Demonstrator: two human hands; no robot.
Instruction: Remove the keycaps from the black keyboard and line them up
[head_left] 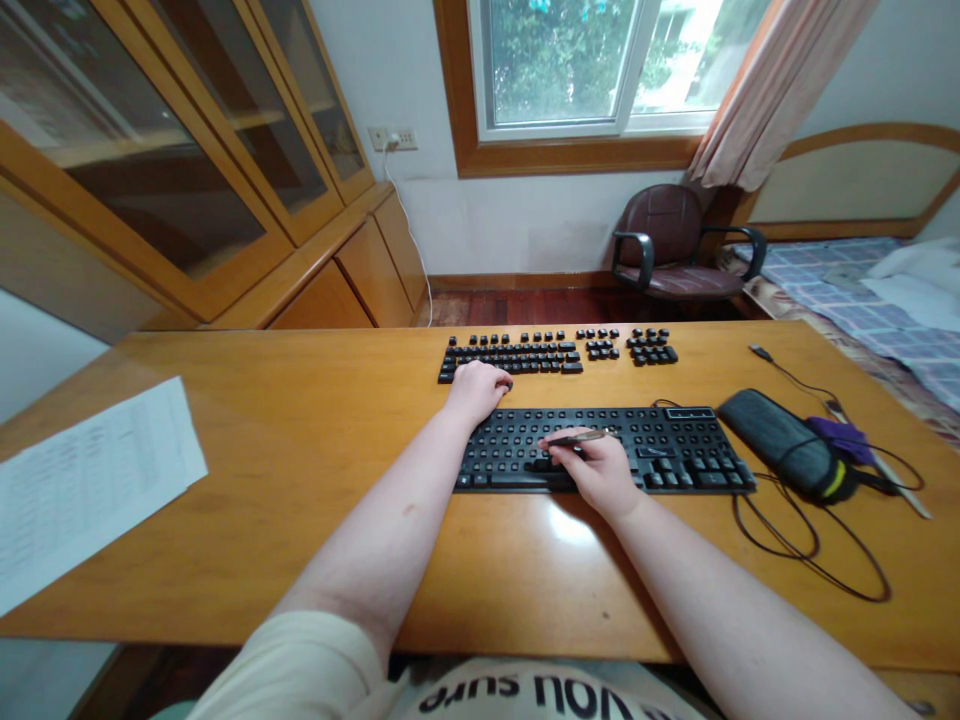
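A black keyboard (495, 482) lies on the desk in front of me, most of its keycaps off and small switches showing. Beyond it, black keycaps (525, 350) stand in rows laid out like a keyboard. My left hand (474, 390) is at the front of these rows, its fingers pinched on a small black keycap (509, 386). Over the middle of the keyboard, my right hand (600, 470) is closed around a slim, dark, pen-like tool (579, 438). A few dark keys sit below its fingers, partly hidden by the hand.
To the right lie a grey zip case (784, 440), a purple item (844, 440) and looped black cable (817, 560). Printed paper (97, 480) rests at the left of the wooden desk (300, 420). An office chair (664, 240) stands past the far edge.
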